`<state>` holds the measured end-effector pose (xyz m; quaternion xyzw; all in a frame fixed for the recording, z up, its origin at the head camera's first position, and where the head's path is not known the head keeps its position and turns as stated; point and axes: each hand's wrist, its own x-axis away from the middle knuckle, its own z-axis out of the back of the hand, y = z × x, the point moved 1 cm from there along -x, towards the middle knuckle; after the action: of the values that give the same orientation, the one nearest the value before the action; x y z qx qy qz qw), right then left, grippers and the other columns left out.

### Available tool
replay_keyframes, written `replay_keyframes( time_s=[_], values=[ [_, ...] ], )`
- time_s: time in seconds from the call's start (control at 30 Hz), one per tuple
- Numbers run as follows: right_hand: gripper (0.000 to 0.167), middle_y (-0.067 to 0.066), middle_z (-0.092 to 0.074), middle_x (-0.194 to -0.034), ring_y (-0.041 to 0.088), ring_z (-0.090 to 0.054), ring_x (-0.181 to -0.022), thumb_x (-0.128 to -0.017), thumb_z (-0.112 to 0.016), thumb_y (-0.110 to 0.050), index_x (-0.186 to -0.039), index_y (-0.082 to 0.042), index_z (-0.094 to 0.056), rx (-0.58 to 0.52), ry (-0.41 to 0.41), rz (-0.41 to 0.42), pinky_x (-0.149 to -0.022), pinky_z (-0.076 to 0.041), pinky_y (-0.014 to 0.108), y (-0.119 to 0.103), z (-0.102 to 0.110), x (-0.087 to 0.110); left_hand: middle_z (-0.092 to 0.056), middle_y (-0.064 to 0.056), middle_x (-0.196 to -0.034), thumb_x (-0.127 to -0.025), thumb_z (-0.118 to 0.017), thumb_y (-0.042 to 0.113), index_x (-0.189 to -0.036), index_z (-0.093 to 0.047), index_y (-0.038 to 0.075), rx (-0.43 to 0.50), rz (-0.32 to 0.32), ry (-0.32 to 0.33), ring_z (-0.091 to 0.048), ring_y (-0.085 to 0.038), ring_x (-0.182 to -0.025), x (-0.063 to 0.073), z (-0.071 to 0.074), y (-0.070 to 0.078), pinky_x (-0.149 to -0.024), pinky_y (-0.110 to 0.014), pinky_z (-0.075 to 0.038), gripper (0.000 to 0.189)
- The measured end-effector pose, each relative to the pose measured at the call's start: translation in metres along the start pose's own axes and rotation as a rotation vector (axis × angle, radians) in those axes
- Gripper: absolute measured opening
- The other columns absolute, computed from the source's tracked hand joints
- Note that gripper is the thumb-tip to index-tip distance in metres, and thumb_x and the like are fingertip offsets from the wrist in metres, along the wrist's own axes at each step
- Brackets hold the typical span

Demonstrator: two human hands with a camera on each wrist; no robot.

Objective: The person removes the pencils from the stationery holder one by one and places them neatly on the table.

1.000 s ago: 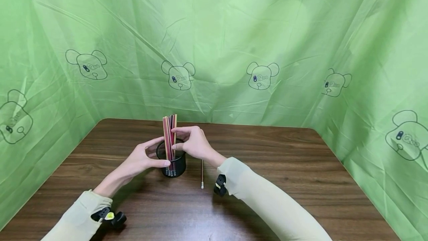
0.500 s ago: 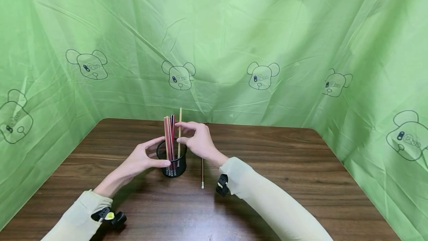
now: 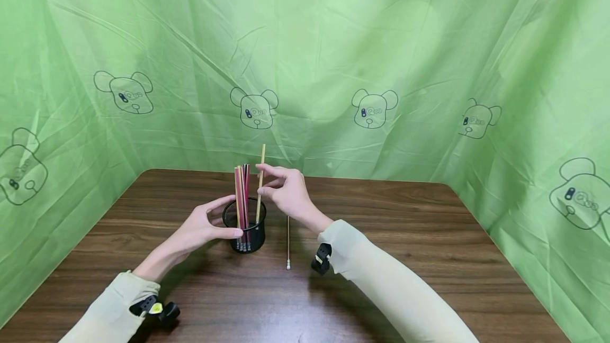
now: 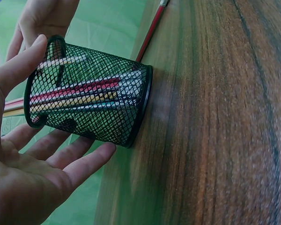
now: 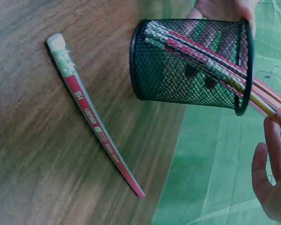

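Note:
A black wire-mesh pencil cup (image 3: 258,238) stands upright on the table with several pencils (image 3: 240,187) in it, eraser ends down. My left hand (image 3: 202,225) holds the cup from the left; in the left wrist view, its thumb is at the rim (image 4: 28,105) and the fingers lie along the far side. My right hand (image 3: 289,193) pinches a yellow pencil (image 3: 263,155) between thumb and fingers. That pencil stands nearly upright, its lower end still inside the cup's mouth. Right of the cup, a red pencil (image 5: 100,133) with a white eraser lies on the table.
The brown wooden table (image 3: 405,247) extends on both sides of the cup. A green cloth (image 3: 314,68) with bear-head drawings hangs behind and at the sides. A black wrist camera (image 3: 321,258) is strapped to each sleeve.
My right hand has drawn the yellow pencil away from the bunch, up and to the right. The left hand and the cup have stayed in place.

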<state>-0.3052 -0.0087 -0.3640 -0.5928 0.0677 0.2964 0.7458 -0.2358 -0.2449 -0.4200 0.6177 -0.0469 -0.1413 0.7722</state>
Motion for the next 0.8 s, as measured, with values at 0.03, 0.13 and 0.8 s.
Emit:
replay_keyframes(
  time_s=[0.03, 0.13, 0.8],
  values=[
    [0.056, 0.017, -0.074, -0.12, 0.015, -0.077, -0.085, -0.085, -0.082, 0.011, -0.135, -0.012, -0.074, -0.001, 0.003, -0.004, -0.067, -0.059, 0.026, -0.001, 0.001, 0.0, -0.044, -0.019, -0.161, -0.087, -0.088, 0.013, -0.161, -0.04, 0.004, 0.0, 0.0, 0.0, -0.053, -0.039, -0.137, 0.0, 0.0, 0.0, -0.108, -0.045, -0.046, 0.09],
    [0.058, 0.014, -0.074, -0.122, 0.015, -0.077, -0.084, -0.085, -0.083, 0.009, -0.137, -0.015, -0.073, -0.001, 0.012, -0.01, -0.063, -0.056, 0.025, -0.004, 0.005, -0.001, -0.044, -0.019, -0.161, -0.087, -0.088, 0.013, -0.161, -0.039, 0.004, -0.002, 0.001, 0.001, -0.053, -0.038, -0.136, 0.0, 0.0, 0.0, -0.107, -0.041, -0.047, 0.09],
    [0.06, 0.017, -0.07, -0.124, 0.02, -0.077, -0.085, -0.083, -0.083, 0.009, -0.138, -0.014, -0.072, -0.059, 0.022, 0.02, -0.067, -0.06, 0.03, -0.017, 0.019, -0.005, -0.045, -0.019, -0.16, -0.087, -0.088, 0.013, -0.161, -0.04, 0.004, -0.007, 0.0, 0.002, -0.054, -0.036, -0.136, 0.001, -0.001, 0.001, -0.105, -0.037, -0.048, 0.089]
  ],
)
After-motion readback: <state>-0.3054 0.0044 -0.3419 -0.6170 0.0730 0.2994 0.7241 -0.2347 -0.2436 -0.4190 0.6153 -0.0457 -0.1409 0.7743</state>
